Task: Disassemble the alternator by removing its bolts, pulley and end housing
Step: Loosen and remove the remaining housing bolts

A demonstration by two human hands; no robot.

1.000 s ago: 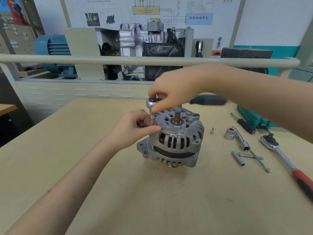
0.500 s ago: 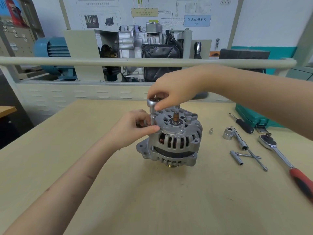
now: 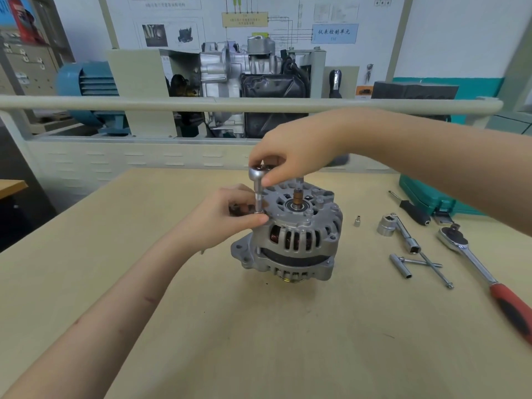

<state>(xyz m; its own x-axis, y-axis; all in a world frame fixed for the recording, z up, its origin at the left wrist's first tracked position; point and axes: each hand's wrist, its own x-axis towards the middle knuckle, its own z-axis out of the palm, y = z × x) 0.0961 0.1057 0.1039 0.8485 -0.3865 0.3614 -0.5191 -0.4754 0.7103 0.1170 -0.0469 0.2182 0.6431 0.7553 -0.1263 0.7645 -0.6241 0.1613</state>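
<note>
The alternator (image 3: pixel 290 234) stands near the middle of the table (image 3: pixel 259 341), shaft (image 3: pixel 298 197) up, with no pulley on that upper end. An upright ratchet (image 3: pixel 258 194), socket down, runs along the alternator's left side, apparently onto a through bolt at the housing rim.

The step in hand looks like loosening that bolt. To do it well, the tool should stay in line with the bolt, so the socket seats square and does not ride off the head. Light downward pressure at the top helps. The housing should be braced so that it does not turn or tip on its narrow base. Once the bolt runs free, fingers alone should finish it, and the bolt should be laid with the other loose parts.

The right hand (image 3: pixel 293 151) reaches over the alternator from the right edge, fingers curled, fingertips pinching the ratchet's round head. The left hand (image 3: pixel 227 217) is curled too, thumb and forefinger pinching the lower shank where it meets the housing, steadying both.

Toward the right edge lie a small bit (image 3: pixel 357 221), a large socket (image 3: pixel 385 225) on a bar, a T-handle (image 3: pixel 414 262) and a red-handled ratchet (image 3: pixel 486 272). A green case (image 3: pixel 431 197) sits at the far right corner.
</note>
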